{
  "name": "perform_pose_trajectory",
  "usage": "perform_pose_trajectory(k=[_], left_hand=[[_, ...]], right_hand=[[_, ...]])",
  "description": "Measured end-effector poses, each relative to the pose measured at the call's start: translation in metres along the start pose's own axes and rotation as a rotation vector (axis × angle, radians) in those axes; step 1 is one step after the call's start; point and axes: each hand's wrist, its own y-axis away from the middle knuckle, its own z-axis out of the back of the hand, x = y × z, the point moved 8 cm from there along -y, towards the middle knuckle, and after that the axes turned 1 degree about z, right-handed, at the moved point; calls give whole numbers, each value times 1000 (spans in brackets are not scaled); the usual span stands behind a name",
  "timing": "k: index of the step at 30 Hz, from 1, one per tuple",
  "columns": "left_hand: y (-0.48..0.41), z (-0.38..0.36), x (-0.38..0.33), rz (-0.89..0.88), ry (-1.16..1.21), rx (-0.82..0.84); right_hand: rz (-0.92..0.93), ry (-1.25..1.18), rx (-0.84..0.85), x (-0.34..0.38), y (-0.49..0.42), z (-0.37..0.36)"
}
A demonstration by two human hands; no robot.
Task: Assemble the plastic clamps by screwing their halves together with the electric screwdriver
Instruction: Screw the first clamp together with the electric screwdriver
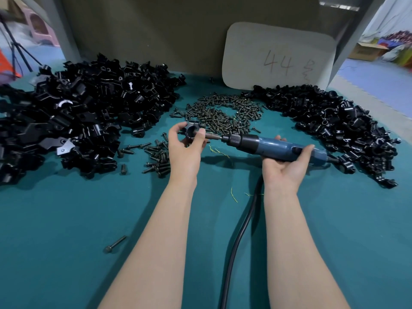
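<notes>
My left hand (185, 150) pinches a small black plastic clamp (191, 130) above the green table, thumb and fingers curled round it. My right hand (287, 161) grips the blue electric screwdriver (274, 146) from below, held level and pointing left. Its bit (213, 136) reaches the right side of the clamp, just behind my left fingertip. The screw itself is hidden. A black cable (240, 233) runs from the tool area down toward me between my forearms.
A big heap of black clamp halves (73, 112) fills the left, another heap (330, 123) lies on the right. Small screws (225, 112) are spread at the centre back, longer bolts (157, 157) left of my left hand, one bolt (116, 243) nearer. A card marked 44 (278, 56) leans at the back.
</notes>
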Motion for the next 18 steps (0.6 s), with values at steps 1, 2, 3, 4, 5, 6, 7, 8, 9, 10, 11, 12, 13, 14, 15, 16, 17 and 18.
perform_pose_trajectory(k=[1,2,3,4,5,6,7,8,9,10,11,12,13,14,15,16,17,18], left_hand=[[0,0,0,6,18,-1],[-1,0,0,7,33,0],[-1,-1,0,11,51,5],[-1,-2,1,25,67,10],[-1,-3,3,49,83,15],[0,-4,4,78,99,22],[0,-5,5,102,118,35],[1,-7,5,120,135,48],[1,-8,5,133,142,56],[2,-9,5,139,131,58],[2,-9,5,137,101,58],[2,-9,5,124,49,57],[2,-10,6,104,-22,54],[2,-9,7,78,-100,48],[2,-9,8,52,-170,39],[3,-8,8,31,-231,25],[3,-5,7,11,-288,2],[3,-1,5,-12,-338,-32]], right_hand=[[3,0,1,1,0,0],[5,-1,-1,1,0,1],[7,-4,-4,1,-1,1],[6,-8,-6,1,-1,1],[4,-11,-9,1,-1,1],[2,-13,-13,1,-1,2],[0,-14,-16,1,0,2],[-2,-14,-18,0,0,2],[-6,-15,-19,0,1,2],[-7,-21,-20,0,1,1],[-8,-29,-20,-1,1,1],[-8,-36,-20,-1,1,1],[-9,-39,-18,-1,1,0],[-10,-39,-17,-1,2,0],[-10,-40,-17,-1,2,0],[-11,-41,-16,-1,1,0],[-10,-42,-15,-1,1,0],[-10,-41,-12,-1,1,0]])
